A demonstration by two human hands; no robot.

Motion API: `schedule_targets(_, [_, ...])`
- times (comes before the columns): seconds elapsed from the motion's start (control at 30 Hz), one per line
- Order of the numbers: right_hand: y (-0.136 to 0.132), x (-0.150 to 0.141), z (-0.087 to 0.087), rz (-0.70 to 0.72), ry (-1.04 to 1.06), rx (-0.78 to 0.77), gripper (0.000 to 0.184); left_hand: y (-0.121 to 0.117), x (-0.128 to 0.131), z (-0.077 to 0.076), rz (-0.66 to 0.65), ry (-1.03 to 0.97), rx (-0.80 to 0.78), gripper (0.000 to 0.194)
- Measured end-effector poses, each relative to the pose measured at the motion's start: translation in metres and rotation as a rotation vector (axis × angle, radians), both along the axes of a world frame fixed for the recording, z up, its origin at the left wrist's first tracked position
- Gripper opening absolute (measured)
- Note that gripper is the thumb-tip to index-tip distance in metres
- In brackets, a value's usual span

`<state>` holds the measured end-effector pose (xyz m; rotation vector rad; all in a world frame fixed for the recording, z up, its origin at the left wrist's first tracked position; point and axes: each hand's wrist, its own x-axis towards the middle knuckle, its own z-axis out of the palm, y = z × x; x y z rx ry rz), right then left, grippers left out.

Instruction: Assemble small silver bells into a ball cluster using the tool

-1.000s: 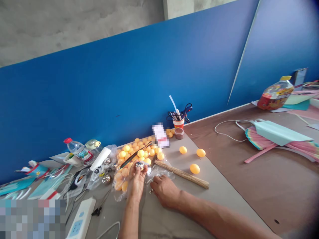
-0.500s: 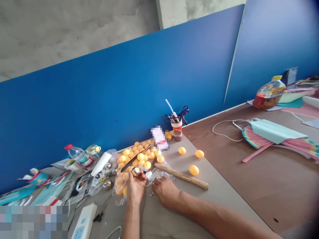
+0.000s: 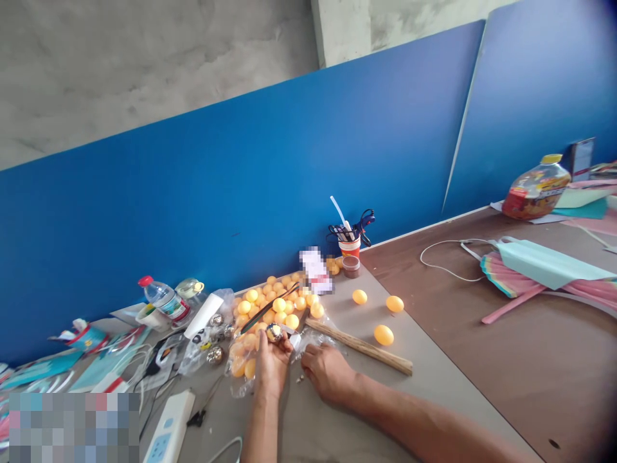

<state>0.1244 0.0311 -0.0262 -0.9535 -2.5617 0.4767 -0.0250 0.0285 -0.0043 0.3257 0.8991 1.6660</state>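
Observation:
My left hand (image 3: 272, 368) is closed around a shiny silver ball (image 3: 274, 332), held up at the fingertips. A small white piece (image 3: 294, 340) shows beside its fingers; whether the hand touches it I cannot tell. To the right, my right hand (image 3: 330, 373) rests low over the table, fingers curled down and pinched together, their tips hidden. Tiny shiny bits (image 3: 299, 379) lie by those fingers, and crumpled clear plastic (image 3: 312, 339) lies just behind them. Beyond both hands, many orange balls (image 3: 279, 305) sit in a clear bag, with a dark strip (image 3: 263, 317) across them.
A wooden stick (image 3: 361, 347) lies behind my right hand, with loose orange balls (image 3: 384, 335) past it. More silver balls (image 3: 214, 355), a bottle (image 3: 166, 301) and a power strip (image 3: 169, 427) are leftward. A cup of tools (image 3: 349, 245) stands by the blue partition (image 3: 270, 180).
The whole view has shifted slightly, so things appear a little further right and lower. Both hands keep nearly the same pose, and the silver ball stays in my left hand.

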Motion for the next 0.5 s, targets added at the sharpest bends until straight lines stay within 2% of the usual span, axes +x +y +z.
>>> schedule_targets(0.27, [-0.0004, 0.0017, -0.0062, -0.112, 0.435, -0.144, 0.014, -0.0039, 0.0046, 0.0040, -0.022, 0.051, 0.004, 0.035])
schedule_targets(0.37, [0.0014, 0.0004, -0.0089, -0.184, 0.533, -0.200, 0.019, -0.0040, 0.0048, 0.0056, -0.023, 0.037, -0.030, 0.034])
schedule_targets(0.5, [0.0035, 0.0017, -0.0064, -0.195, 0.615, -0.288, 0.017, -0.0029, 0.0046, 0.0047, -0.006, 0.023, -0.055, 0.033])
